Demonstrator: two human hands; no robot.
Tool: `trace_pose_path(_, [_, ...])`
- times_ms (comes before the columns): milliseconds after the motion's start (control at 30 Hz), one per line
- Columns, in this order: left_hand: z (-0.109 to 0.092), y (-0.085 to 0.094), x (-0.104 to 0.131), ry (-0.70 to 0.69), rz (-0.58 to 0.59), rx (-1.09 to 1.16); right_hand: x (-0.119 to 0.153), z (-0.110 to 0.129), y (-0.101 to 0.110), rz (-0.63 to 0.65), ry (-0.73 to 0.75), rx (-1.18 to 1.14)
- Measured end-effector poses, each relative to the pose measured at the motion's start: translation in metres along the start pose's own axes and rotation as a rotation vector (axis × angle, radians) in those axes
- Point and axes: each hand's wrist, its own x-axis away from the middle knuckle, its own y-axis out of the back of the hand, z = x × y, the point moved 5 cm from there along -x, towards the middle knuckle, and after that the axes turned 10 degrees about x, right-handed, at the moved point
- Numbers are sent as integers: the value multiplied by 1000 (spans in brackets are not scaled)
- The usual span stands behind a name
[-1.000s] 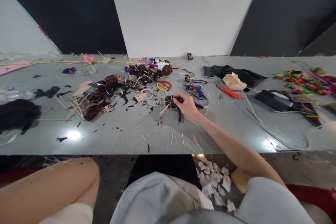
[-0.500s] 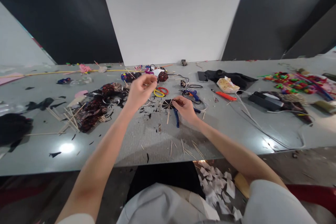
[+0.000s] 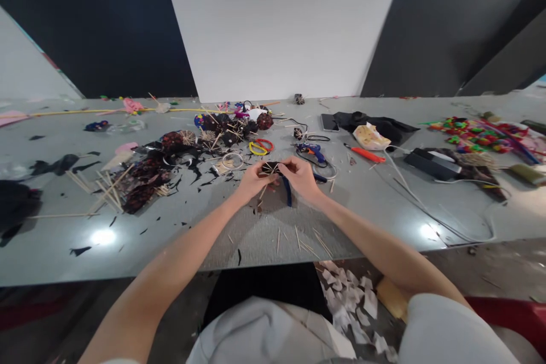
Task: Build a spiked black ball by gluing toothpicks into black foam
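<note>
Between my two hands is a small black piece with pale thin sticks (image 3: 271, 168) fanning across its face. My left hand (image 3: 252, 178) grips its left side, with fingers bent round the edge. On the opposite side, my right hand (image 3: 298, 175) pinches it between thumb and fingers. A pale stick (image 3: 262, 191) points down below the piece. Close under my right hand lies a dark blue tool handle (image 3: 287, 190); the rest of that tool is mostly covered by the hand. Scissors with yellow and red handles (image 3: 261, 147) lie just beyond.
A blue glue gun (image 3: 310, 151) and an orange-handled cutter (image 3: 367, 154) lie to the right, with a white cable. Dark bundles with sticks (image 3: 145, 179) sit at the left. Loose sticks (image 3: 298, 239) lie near the front edge. Panels (image 3: 281, 28) stand behind.
My left hand has come down and right from above the table to the black piece. My right hand has stayed in place, holding it. The view has shifted slightly.
</note>
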Motion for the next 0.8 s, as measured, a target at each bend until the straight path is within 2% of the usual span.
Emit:
trace_pose_path(200, [-1,4,-2,-99,-45,-11,0,6,1,16,46,50])
trace_pose_path(433, [-2,2,-1,-123,-16,-99,-2,5,2,25,53,56])
trace_pose_path(800, [-9,-7,6,-252,59,-183,-5,-5,-1,38,12,5])
